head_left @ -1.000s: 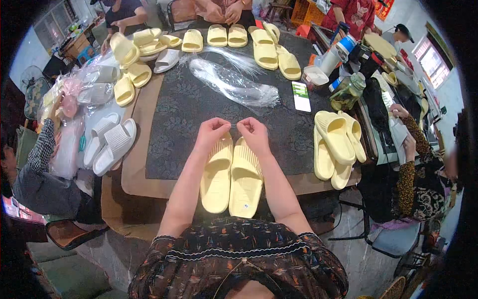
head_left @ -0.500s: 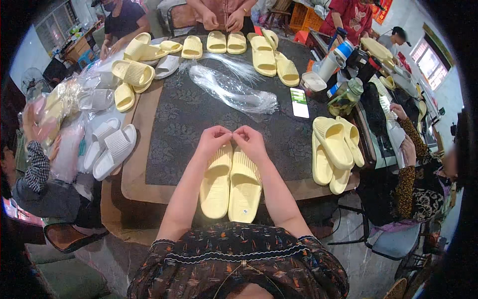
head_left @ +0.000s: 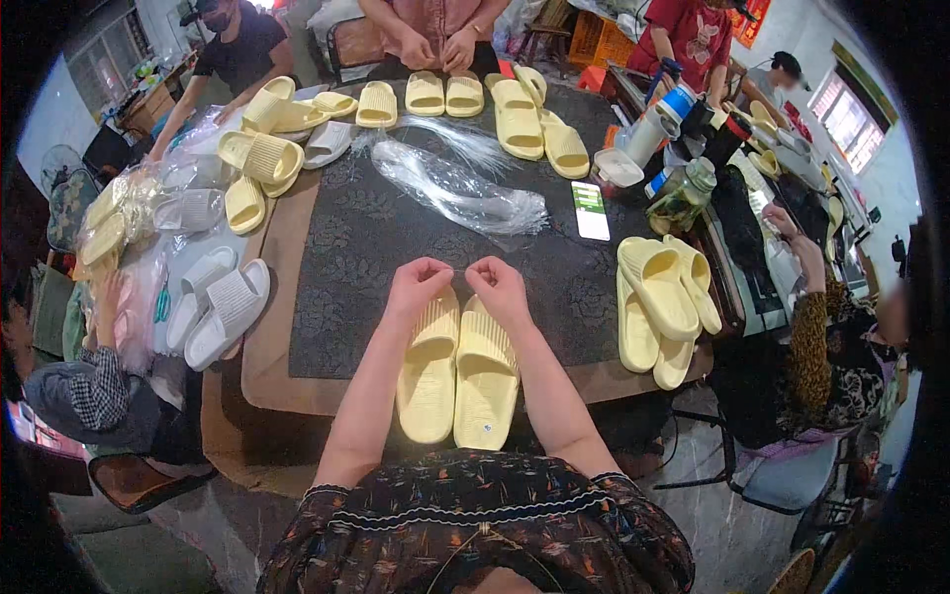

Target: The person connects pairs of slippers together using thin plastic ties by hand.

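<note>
At table's near edge, head view: pair of yellow slippers [head_left: 457,376] lying side by side, toes away. Left hand [head_left: 418,287] and right hand [head_left: 498,287] rest on the toe ends, fingertips pinched on a thin strand stretched between them. Clear plastic bags [head_left: 457,188] lie beyond.

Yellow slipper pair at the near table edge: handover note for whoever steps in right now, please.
Left hand: pinched shut at the toe end of the left slipper.
Right hand: pinched likewise over the right slipper. A thin strand seems to run between the fingertips; too fine to be sure.
Pair lies side by side, soles down, on the dark table mat.
Done: pair matched and aligned.
Left: joining looks unfinished; clear plastic bags lie beyond, loose yellow slippers to the right.
</note>
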`<action>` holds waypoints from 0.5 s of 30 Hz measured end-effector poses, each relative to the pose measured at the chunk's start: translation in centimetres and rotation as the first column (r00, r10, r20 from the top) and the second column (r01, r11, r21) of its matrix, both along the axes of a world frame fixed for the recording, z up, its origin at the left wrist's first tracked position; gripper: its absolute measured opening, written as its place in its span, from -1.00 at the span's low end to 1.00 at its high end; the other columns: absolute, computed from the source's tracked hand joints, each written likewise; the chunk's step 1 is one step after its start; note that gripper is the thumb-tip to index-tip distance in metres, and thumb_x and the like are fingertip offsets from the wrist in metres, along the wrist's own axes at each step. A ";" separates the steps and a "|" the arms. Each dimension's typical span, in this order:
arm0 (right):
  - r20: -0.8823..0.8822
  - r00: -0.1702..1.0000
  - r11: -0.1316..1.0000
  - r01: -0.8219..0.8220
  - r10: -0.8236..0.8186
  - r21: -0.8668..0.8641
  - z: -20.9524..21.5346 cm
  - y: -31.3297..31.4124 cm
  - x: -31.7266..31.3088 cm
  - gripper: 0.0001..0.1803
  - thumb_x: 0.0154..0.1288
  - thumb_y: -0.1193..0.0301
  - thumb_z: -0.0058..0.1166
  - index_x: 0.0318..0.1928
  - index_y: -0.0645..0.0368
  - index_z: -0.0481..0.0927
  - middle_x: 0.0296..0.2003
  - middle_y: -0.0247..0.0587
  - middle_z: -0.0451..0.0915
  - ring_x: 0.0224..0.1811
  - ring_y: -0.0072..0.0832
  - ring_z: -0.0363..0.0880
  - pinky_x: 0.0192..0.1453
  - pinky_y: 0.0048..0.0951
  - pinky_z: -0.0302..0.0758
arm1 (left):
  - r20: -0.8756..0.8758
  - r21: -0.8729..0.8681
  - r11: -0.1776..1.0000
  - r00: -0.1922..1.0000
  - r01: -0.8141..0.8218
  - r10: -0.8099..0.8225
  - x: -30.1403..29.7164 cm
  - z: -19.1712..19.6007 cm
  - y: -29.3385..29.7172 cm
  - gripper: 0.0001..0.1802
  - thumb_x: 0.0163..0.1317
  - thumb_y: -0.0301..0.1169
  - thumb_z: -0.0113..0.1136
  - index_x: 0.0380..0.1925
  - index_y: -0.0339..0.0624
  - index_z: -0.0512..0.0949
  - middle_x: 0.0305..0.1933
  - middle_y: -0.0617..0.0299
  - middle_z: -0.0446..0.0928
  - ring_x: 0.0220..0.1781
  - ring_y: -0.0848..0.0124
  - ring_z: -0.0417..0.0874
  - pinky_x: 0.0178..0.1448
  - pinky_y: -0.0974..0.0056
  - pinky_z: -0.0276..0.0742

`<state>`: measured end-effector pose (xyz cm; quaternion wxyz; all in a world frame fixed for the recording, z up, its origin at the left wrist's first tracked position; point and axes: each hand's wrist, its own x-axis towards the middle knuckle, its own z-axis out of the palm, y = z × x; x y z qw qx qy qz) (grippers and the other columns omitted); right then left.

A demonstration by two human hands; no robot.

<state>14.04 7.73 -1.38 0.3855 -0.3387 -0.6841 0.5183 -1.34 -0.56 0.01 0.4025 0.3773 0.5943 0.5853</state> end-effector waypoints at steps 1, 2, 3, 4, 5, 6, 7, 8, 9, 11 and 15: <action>-0.005 0.999 0.999 -0.040 0.040 -0.020 0.2 -0.1 -0.1 -0.83 0.16 0.38 0.20 -0.32 0.23 0.59 -0.57 -0.40 0.54 -0.55 -0.70 0.42 -0.42 -0.58 0.39 | 0.023 -0.003 1.000 1.000 0.007 -0.007 -0.1 0.0 0.0 -0.83 0.14 -0.40 0.28 -0.32 -0.26 0.61 -0.41 0.33 0.60 -0.38 0.61 0.53 -0.27 0.46 0.44; -0.006 0.999 0.999 -0.040 0.040 -0.020 0.4 -0.2 -0.1 -0.83 0.16 0.38 0.20 -0.32 0.23 0.59 -0.57 -0.40 0.54 -0.55 -0.70 0.42 -0.42 -0.58 0.39 | 0.023 -0.002 1.000 1.000 0.007 -0.007 0.0 0.1 -0.1 -0.83 0.14 -0.40 0.28 -0.32 -0.26 0.61 -0.41 0.33 0.60 -0.38 0.61 0.53 -0.27 0.46 0.44; 0.031 0.998 0.998 -0.062 0.062 0.005 0.5 -0.5 0.0 -0.83 0.16 0.38 0.20 -0.33 0.23 0.59 -0.57 -0.41 0.54 -0.55 -0.71 0.41 -0.42 -0.59 0.38 | -0.015 -0.011 1.000 0.999 0.029 -0.029 0.2 0.0 -0.2 -0.84 0.14 -0.40 0.28 -0.32 -0.26 0.61 -0.42 0.33 0.59 -0.38 0.61 0.53 -0.28 0.46 0.44; 0.067 0.995 0.996 -0.081 0.079 0.032 0.8 -0.5 0.1 -0.83 0.16 0.38 0.20 -0.33 0.23 0.59 -0.57 -0.42 0.54 -0.55 -0.72 0.41 -0.42 -0.59 0.37 | -0.054 -0.017 0.998 0.997 0.056 -0.057 0.3 0.2 -0.1 -0.84 0.15 -0.40 0.27 -0.33 -0.26 0.61 -0.42 0.34 0.59 -0.38 0.62 0.53 -0.28 0.46 0.44; 0.065 0.995 0.996 -0.077 0.075 0.037 0.7 -0.4 0.2 -0.83 0.16 0.38 0.20 -0.33 0.23 0.59 -0.57 -0.42 0.54 -0.55 -0.72 0.41 -0.42 -0.59 0.37 | -0.056 -0.013 0.998 0.997 0.059 -0.060 0.5 0.4 -0.1 -0.84 0.15 -0.40 0.27 -0.33 -0.26 0.61 -0.42 0.34 0.59 -0.38 0.62 0.53 -0.28 0.46 0.44; 0.036 0.999 1.000 -0.022 0.022 0.005 0.4 -0.2 0.2 -0.83 0.16 0.38 0.20 -0.33 0.23 0.59 -0.57 -0.42 0.54 -0.55 -0.72 0.40 -0.43 -0.59 0.37 | -0.040 -0.012 1.000 0.999 0.022 -0.022 0.5 0.7 -0.1 -0.85 0.15 -0.41 0.26 -0.32 -0.26 0.61 -0.42 0.34 0.59 -0.37 0.62 0.54 -0.28 0.46 0.44; 0.010 1.000 0.999 0.030 -0.030 -0.031 0.4 -0.2 0.3 -0.83 0.16 0.38 0.20 -0.33 0.23 0.59 -0.57 -0.43 0.53 -0.55 -0.72 0.39 -0.43 -0.60 0.36 | -0.023 -0.013 1.000 1.000 -0.018 0.017 0.6 0.9 -0.3 -0.86 0.15 -0.42 0.26 -0.32 -0.26 0.61 -0.42 0.34 0.59 -0.37 0.62 0.54 -0.28 0.46 0.45; 0.008 0.999 0.999 0.031 -0.031 -0.028 0.4 -0.1 0.2 -0.83 0.16 0.38 0.20 -0.33 0.23 0.59 -0.57 -0.43 0.53 -0.55 -0.72 0.39 -0.43 -0.60 0.36 | -0.025 -0.010 1.000 1.000 -0.016 0.016 0.5 0.8 -0.2 -0.86 0.15 -0.42 0.26 -0.32 -0.26 0.61 -0.42 0.34 0.59 -0.37 0.62 0.54 -0.28 0.46 0.45; 0.002 1.000 1.000 -0.006 0.006 0.008 0.4 -0.1 0.0 -0.83 0.16 0.38 0.20 -0.33 0.22 0.59 -0.58 -0.43 0.53 -0.55 -0.73 0.39 -0.44 -0.59 0.36 | -0.003 -0.015 1.000 1.000 -0.008 0.008 0.3 0.6 -0.1 -0.86 0.16 -0.42 0.26 -0.32 -0.26 0.61 -0.42 0.34 0.59 -0.38 0.62 0.54 -0.28 0.46 0.45; -0.002 0.999 0.998 -0.046 0.046 0.042 0.7 -0.5 -0.2 -0.83 0.16 0.37 0.20 -0.32 0.22 0.59 -0.58 -0.44 0.53 -0.56 -0.73 0.39 -0.45 -0.59 0.36 | 0.018 -0.022 1.000 1.000 -0.003 0.004 0.0 0.0 -0.2 -0.86 0.16 -0.42 0.25 -0.32 -0.26 0.61 -0.42 0.34 0.59 -0.38 0.61 0.54 -0.28 0.46 0.45; 0.067 0.998 1.000 -0.023 0.022 0.020 0.1 0.0 0.3 -0.83 0.16 0.37 0.21 -0.34 0.22 0.59 -0.56 -0.44 0.55 -0.55 -0.74 0.40 -0.42 -0.60 0.37 | -0.008 -0.026 1.000 1.000 0.013 -0.013 0.7 0.5 -0.1 -0.87 0.16 -0.43 0.26 -0.33 -0.25 0.60 -0.42 0.35 0.58 -0.39 0.62 0.53 -0.28 0.47 0.45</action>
